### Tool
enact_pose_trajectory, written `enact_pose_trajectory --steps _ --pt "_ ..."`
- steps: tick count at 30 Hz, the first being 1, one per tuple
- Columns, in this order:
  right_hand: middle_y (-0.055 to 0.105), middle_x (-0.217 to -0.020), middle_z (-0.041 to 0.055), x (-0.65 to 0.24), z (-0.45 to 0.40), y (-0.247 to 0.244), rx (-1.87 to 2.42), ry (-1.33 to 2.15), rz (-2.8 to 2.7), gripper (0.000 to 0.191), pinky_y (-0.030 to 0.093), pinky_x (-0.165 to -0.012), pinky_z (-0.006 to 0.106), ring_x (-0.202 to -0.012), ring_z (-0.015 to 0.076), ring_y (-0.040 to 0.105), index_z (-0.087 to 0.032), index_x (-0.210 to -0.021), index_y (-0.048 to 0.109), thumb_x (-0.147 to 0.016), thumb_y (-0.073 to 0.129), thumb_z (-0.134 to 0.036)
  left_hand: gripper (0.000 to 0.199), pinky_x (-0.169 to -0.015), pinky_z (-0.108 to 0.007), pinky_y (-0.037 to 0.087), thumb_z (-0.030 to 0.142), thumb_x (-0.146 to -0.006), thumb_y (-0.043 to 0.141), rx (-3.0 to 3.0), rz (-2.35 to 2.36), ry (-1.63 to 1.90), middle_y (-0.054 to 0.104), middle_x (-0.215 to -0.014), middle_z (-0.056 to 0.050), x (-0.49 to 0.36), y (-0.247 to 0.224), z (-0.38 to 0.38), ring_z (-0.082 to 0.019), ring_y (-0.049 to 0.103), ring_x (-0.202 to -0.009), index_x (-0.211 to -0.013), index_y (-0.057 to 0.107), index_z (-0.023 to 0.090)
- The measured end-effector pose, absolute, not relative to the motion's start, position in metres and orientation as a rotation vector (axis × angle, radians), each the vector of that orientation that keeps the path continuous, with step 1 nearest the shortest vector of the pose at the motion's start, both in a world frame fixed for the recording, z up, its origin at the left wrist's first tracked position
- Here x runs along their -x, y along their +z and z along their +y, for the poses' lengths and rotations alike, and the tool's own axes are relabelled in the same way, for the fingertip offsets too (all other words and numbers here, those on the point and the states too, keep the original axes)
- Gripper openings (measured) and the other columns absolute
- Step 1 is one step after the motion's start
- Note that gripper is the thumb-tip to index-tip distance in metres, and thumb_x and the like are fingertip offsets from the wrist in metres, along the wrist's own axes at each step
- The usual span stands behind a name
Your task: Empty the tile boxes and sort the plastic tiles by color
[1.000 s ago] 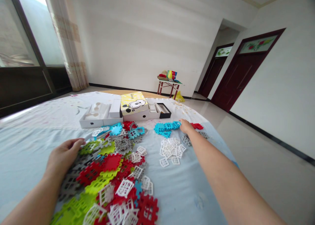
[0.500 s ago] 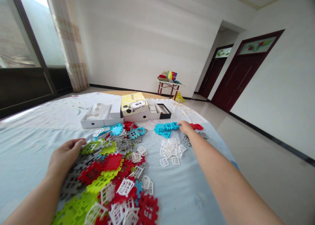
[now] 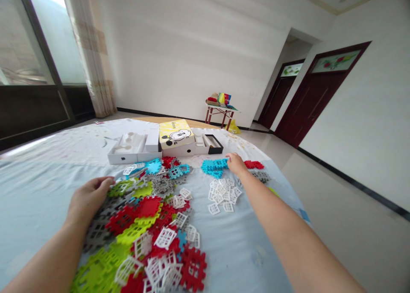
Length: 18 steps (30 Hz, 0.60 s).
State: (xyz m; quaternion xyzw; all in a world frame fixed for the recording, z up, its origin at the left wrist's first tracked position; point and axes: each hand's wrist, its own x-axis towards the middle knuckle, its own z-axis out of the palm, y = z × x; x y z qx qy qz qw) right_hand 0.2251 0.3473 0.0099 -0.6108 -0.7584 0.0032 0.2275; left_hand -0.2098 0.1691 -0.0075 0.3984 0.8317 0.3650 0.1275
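Blue interlocking building pieces [image 3: 213,167] lie in a low heap at the right of the table. At that heap's right end is my right hand [image 3: 237,162], fingers closed on a blue piece's edge. My left hand [image 3: 92,192] rests at the left edge of a mixed pile, thumb and fingers pressed together; what is between them is too small to make out. Close by its fingertips are lime green pieces [image 3: 121,188]. The pile also has red pieces [image 3: 149,206], grey pieces [image 3: 162,185] and white window frames [image 3: 165,238].
Nearer me than the blue heap lies a group of white window frames [image 3: 221,192]. Red pieces [image 3: 254,164] and grey pieces [image 3: 261,176] sit further right, with a lime green piece [image 3: 274,191] partly behind my forearm. A yellow-lidded box [image 3: 176,139] and open white trays [image 3: 123,158] stand behind.
My right hand has shifted slightly left along the blue heap. A lime green piece now shows beyond my right forearm. My left hand stays almost where it was; the view has moved slightly.
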Motion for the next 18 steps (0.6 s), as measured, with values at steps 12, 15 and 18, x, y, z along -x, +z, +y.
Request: enact_pose_trajectory --steps 12,15,18 --pt "0.06 -0.112 0.0086 -0.092 0.303 -0.002 1.538 0.153 -2.47 0.037 0.036 -0.088 0.043 -0.111 0.028 0.046 -0.022 -0.111 0.055 -0.074 0.053 -0.028 0.042 -0.061 -0.026 0.04 0.047 -0.074 0.046 -1.182 2.406 1.081 0.067 -0.081 -0.005 0.211 -0.009 0.167 -0.021 0.059 -0.078 -0.098 0.066 0.019" --pt "0.06 -0.109 0.009 -0.084 0.303 -0.003 1.599 0.156 -2.467 0.034 0.036 -0.086 0.044 -0.11 0.0285 0.046 -0.023 -0.106 0.056 -0.072 0.055 -0.026 0.042 -0.061 -0.025 0.039 0.047 -0.074 0.046 -1.184 2.386 1.103 0.067 -0.079 -0.005 0.21 -0.009 0.167 -0.021 0.059 -0.076 -0.098 0.066 0.019" --pt "0.06 -0.11 0.0078 -0.081 0.301 -0.002 1.599 0.152 -2.477 0.034 0.035 -0.087 0.044 -0.109 0.0276 0.046 -0.025 -0.105 0.056 -0.071 0.055 -0.026 0.042 -0.062 -0.025 0.039 0.046 -0.074 0.045 -1.182 2.364 1.124 0.067 -0.08 -0.006 0.21 -0.01 0.168 -0.02 0.059 -0.077 -0.097 0.066 0.018"
